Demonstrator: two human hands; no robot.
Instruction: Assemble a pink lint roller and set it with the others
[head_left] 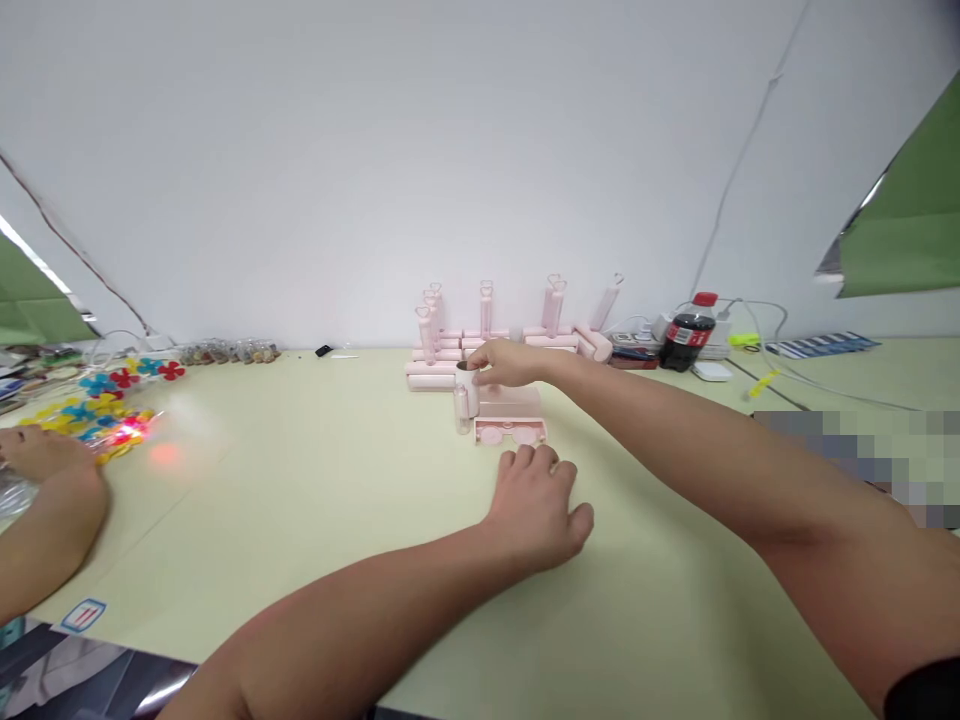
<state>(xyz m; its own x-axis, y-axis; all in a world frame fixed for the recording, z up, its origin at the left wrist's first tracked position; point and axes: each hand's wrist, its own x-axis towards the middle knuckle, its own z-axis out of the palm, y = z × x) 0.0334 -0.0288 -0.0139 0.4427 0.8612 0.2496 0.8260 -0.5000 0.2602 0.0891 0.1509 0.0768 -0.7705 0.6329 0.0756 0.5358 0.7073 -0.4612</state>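
Observation:
My right hand [511, 362] is at the back of the table, its fingers closed at the rim of a white cylindrical container [472, 395] with a dark opening. A small clear bottle [461, 410] stands directly in front of the container. Beside them lies an open pale pink glasses case [510, 402] with pink-tinted glasses [513, 436] in its front. Just nearer to me, my left hand [536, 508] is palm down over the table, fingers slightly bent, thumb apart, holding nothing.
Pink cases and upright pink tubes with heart-shaped tops [486, 308] line the wall. Right of them stand a cola bottle [687, 335] and white cables. At far left, another person's hand [46, 455] is by colourful flower-shaped pieces [97, 410] and a red light.

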